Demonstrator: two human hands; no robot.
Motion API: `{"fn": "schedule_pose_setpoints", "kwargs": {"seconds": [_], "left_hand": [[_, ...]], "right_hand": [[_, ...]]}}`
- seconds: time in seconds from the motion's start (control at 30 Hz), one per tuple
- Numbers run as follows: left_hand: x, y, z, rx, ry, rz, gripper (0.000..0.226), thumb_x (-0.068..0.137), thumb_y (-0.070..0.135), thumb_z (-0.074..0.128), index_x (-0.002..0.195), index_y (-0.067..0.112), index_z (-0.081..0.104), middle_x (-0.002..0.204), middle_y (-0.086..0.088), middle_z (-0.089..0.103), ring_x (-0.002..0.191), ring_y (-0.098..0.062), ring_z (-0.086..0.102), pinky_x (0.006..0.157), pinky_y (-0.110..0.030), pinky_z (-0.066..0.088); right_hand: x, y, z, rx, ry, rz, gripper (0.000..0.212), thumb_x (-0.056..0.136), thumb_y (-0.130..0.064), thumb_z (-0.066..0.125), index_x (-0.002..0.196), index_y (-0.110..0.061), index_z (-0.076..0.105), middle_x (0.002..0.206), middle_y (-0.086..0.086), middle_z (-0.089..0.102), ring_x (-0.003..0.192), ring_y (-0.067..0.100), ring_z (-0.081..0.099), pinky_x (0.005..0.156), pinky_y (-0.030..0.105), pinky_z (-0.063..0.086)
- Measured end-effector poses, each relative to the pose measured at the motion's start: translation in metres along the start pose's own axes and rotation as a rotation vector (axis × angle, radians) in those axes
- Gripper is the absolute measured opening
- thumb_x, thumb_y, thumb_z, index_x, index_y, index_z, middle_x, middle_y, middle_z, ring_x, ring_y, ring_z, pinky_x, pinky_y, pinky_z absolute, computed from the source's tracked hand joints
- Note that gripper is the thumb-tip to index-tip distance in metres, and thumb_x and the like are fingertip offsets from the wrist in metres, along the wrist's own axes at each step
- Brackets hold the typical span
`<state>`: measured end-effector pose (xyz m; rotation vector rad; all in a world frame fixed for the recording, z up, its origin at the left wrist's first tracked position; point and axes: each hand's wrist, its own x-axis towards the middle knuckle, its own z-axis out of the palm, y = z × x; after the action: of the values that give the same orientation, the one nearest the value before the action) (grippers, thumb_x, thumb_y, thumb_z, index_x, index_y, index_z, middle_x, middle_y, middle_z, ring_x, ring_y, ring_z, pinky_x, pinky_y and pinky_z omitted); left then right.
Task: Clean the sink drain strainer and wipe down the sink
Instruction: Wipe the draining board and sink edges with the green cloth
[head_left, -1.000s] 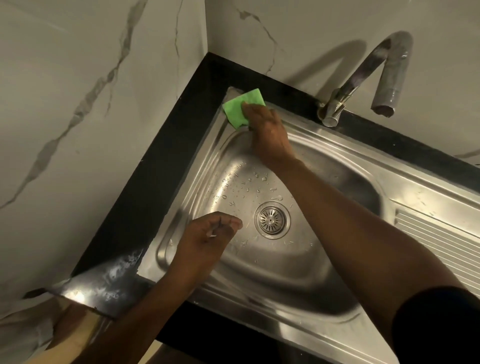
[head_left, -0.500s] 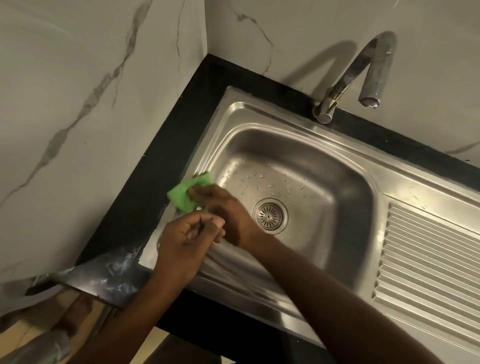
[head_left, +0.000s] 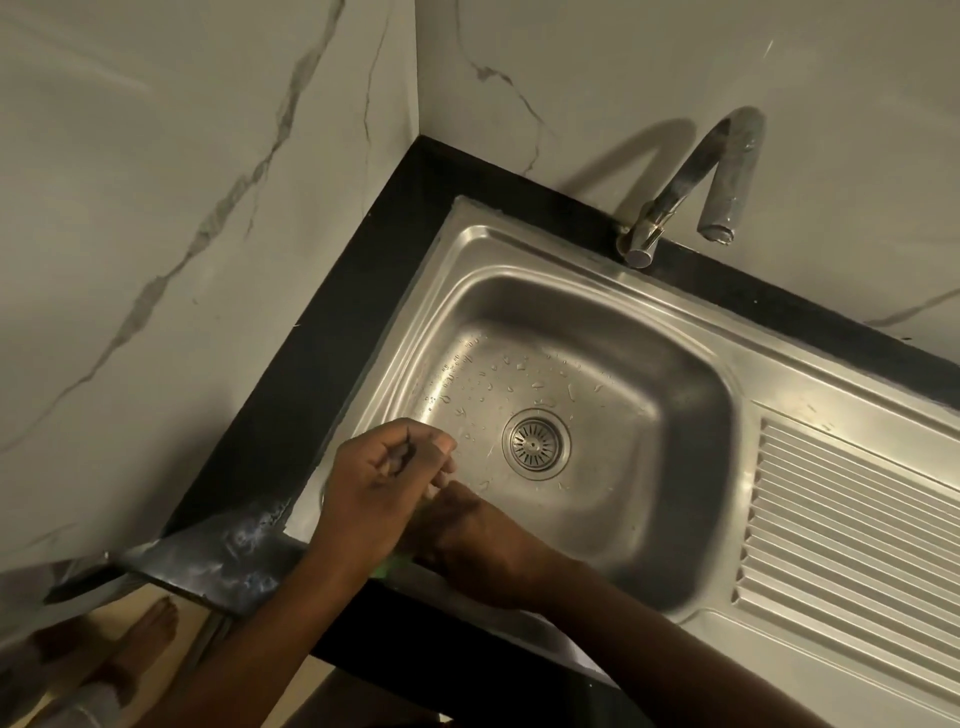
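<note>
The steel sink has water drops on its floor around the round drain strainer, which sits in the drain. My right hand is on the sink's near-left rim, holding a green sponge. Only a sliver of the sponge shows under the hands. My left hand hovers just above and in front of the right one. Its fingers are curled and pinch a small thin dark thing.
A curved metal faucet stands at the back rim. The ribbed drainboard lies to the right. A black countertop borders the sink in a corner of marble walls. A bare foot shows on the floor below.
My right hand has swept the sponge from the back-left corner along the left rim to the near-left rim, and now lies under the left hand. The left hand stayed nearly still.
</note>
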<state>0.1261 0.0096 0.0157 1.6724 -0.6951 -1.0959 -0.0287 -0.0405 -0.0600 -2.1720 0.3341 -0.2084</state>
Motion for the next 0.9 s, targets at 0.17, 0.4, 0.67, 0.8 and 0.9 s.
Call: {"fn": "schedule_pose_setpoints", "kwargs": {"seconds": [0.17,0.4,0.67,0.8,0.9], "left_hand": [[0.006,0.000,-0.012,-0.095,0.029,-0.013,0.022,0.088,0.036,0.072,0.089,0.016,0.079,0.079,-0.008,0.078,0.073,-0.024,0.074,0.066,-0.028,0.055],[0.013,0.008,-0.028,-0.095,0.126,-0.075,0.048,0.111,0.036,0.048,0.087,0.007,0.077,0.076,-0.010,0.077,0.072,-0.020,0.071,0.068,-0.031,0.055],[0.021,0.023,-0.046,-0.026,0.077,-0.101,0.059,0.112,0.047,0.034,0.096,0.010,0.078,0.089,-0.013,0.080,0.080,-0.023,0.075,0.071,-0.029,0.056],[0.020,0.027,-0.047,-0.035,0.085,-0.078,0.058,0.113,0.044,0.035,0.094,0.011,0.078,0.092,-0.016,0.081,0.080,-0.025,0.075,0.075,-0.036,0.057],[0.016,0.028,-0.047,-0.018,0.094,-0.063,0.055,0.112,0.043,0.036,0.095,0.012,0.078,0.093,-0.015,0.081,0.083,-0.026,0.076,0.079,-0.040,0.058]], "right_hand": [[-0.051,-0.005,-0.011,0.042,0.056,0.112,0.027,0.105,-0.011,0.058,0.126,-0.009,0.075,0.139,-0.003,0.069,0.114,0.009,0.063,0.098,0.031,0.047],[-0.148,-0.007,-0.029,-0.067,0.096,0.269,0.037,0.103,-0.016,0.059,0.136,-0.027,0.070,0.146,-0.019,0.061,0.112,-0.002,0.059,0.090,0.042,0.051],[-0.129,-0.018,-0.010,-0.085,0.090,0.256,0.058,0.086,0.001,0.058,0.137,-0.022,0.069,0.148,-0.015,0.060,0.118,0.014,0.064,0.100,0.038,0.051],[-0.041,-0.031,0.022,-0.128,-0.031,0.022,0.041,0.102,-0.022,0.049,0.132,-0.005,0.071,0.146,0.006,0.064,0.121,0.022,0.058,0.104,0.037,0.044],[0.023,-0.044,0.041,-0.214,-0.045,-0.049,0.043,0.097,-0.014,0.045,0.129,0.001,0.070,0.143,0.016,0.064,0.123,0.024,0.049,0.104,0.042,0.045]]}}
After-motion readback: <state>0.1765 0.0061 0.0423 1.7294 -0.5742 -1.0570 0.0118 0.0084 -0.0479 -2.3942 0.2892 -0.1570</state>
